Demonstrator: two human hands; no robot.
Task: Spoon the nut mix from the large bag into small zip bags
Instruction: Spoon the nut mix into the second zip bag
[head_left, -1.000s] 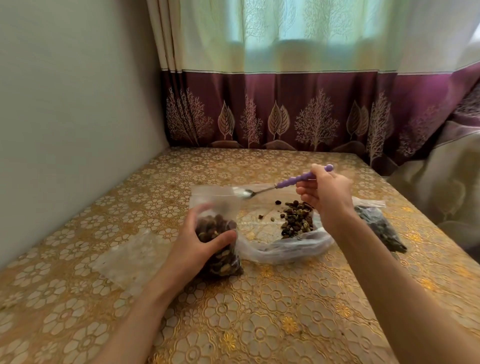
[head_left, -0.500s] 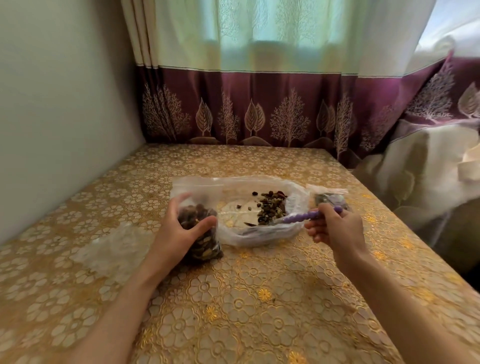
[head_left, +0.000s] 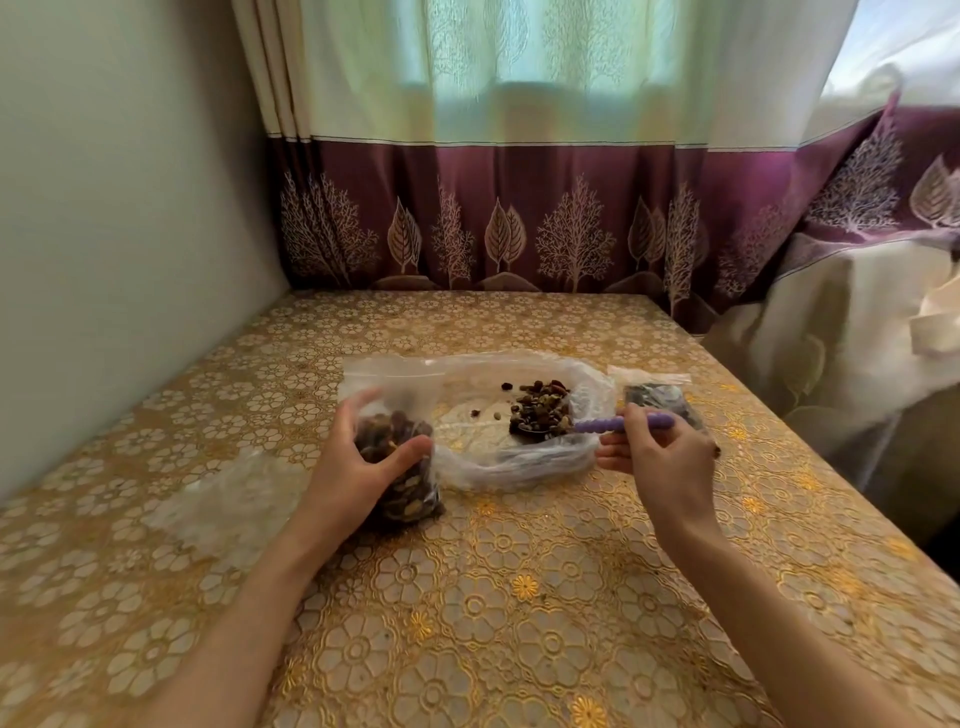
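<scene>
The large clear bag (head_left: 519, 465) lies open on the table, with a small heap of nut mix (head_left: 543, 405) inside it. My right hand (head_left: 660, 457) pinches the purple handle of a spoon (head_left: 605, 425), whose bowl is dug into the front of the heap. My left hand (head_left: 358, 462) grips a small zip bag (head_left: 410, 493) well filled with nuts and holds it upright beside the large bag's left end. The small bag's mouth stands open above my fingers.
A filled small zip bag (head_left: 657, 397) lies behind my right hand. Flat empty zip bags (head_left: 223, 506) lie left of my left arm. A wall (head_left: 130, 208) bounds the table on the left, a curtain (head_left: 519, 218) at the back, and draped cloth (head_left: 852, 332) on the right.
My right hand brought the spoon down from above the small bag, over to the right, and its bowl has gone into the nut heap. The left hand has kept hold of the small bag.
</scene>
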